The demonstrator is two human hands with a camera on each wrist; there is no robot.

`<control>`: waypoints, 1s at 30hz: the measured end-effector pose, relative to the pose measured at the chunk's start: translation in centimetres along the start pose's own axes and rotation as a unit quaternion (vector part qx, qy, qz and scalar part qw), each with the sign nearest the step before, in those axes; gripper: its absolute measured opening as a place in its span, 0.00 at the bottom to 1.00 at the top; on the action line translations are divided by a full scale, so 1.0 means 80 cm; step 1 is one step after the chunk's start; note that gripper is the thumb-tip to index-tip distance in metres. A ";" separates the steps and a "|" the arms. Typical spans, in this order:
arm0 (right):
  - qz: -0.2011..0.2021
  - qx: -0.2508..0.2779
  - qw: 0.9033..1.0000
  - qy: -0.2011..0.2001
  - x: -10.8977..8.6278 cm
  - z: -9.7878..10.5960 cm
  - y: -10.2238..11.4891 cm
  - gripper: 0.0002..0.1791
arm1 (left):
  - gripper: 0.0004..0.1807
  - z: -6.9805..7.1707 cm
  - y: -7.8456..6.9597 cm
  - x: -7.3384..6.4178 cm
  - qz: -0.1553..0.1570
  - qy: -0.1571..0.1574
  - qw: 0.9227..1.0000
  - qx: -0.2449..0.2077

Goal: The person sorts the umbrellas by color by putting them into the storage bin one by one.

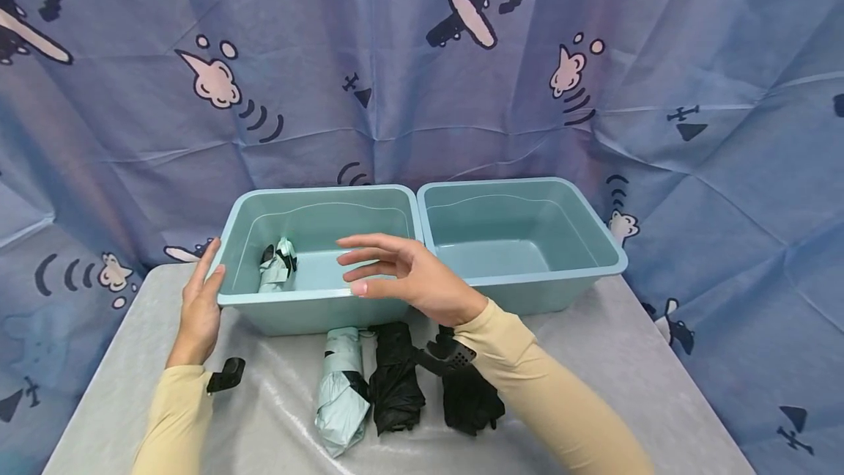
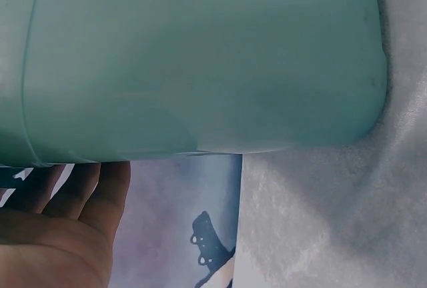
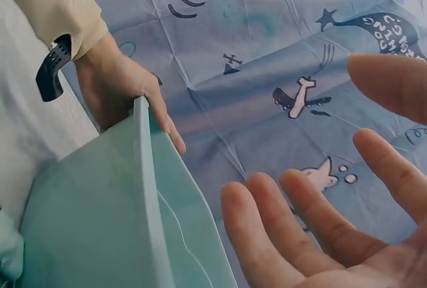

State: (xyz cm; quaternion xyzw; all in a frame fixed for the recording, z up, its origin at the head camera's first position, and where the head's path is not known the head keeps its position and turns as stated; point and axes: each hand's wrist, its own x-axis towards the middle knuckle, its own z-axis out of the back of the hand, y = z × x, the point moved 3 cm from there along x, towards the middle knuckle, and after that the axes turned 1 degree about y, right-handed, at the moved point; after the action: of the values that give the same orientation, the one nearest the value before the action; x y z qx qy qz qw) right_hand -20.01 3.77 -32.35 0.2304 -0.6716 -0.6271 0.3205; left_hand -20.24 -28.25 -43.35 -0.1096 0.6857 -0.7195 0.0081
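My left hand point(image 1: 200, 314) rests along the left end of the left pale green bin point(image 1: 283, 314), thumb by its front corner and fingers straight along the outside. In the left wrist view the fingers point(image 2: 107, 198) lie partly behind the bin wall. My right hand point(image 1: 415, 277) hovers over the same bin's right part, fingers spread and nothing in them. Inside, at the left, lies a folded mint-and-black umbrella point(image 1: 275, 268). On the table before the bin lie another mint folded umbrella point(image 1: 343, 394), a black folded umbrella point(image 1: 395, 387) and a black bundle point(image 1: 468, 402), partly hidden by the right wrist camera.
A second pale green bin point(image 1: 587, 281) stands right beside the first, with its floor showing. Both sit on a grey cloth-covered table point(image 1: 613, 380). Behind the table hangs a blue curtain point(image 1: 395, 116) printed with airplanes.
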 end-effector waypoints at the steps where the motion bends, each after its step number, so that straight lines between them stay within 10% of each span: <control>1: -0.001 -0.001 1.000 -0.003 -0.007 0.003 -0.001 0.31 | 0.31 0.000 0.000 0.000 -0.001 0.001 1.000 -0.004; 19: -0.028 -0.050 0.994 -0.090 -0.150 0.051 -0.048 0.32 | 0.32 0.001 0.000 -0.002 -0.006 0.014 1.000 -0.023; 30: -0.095 -0.119 0.972 -0.180 -0.214 0.080 -0.096 0.32 | 0.32 0.001 0.000 -0.002 -0.003 0.015 1.000 -0.026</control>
State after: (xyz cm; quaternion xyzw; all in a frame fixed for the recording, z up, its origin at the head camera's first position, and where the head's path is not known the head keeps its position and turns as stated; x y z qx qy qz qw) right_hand -13.55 19.60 -42.42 0.1372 -0.6137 -0.7612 0.1585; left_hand -20.10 -28.27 -43.34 -0.1014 0.7041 -0.7028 -0.0073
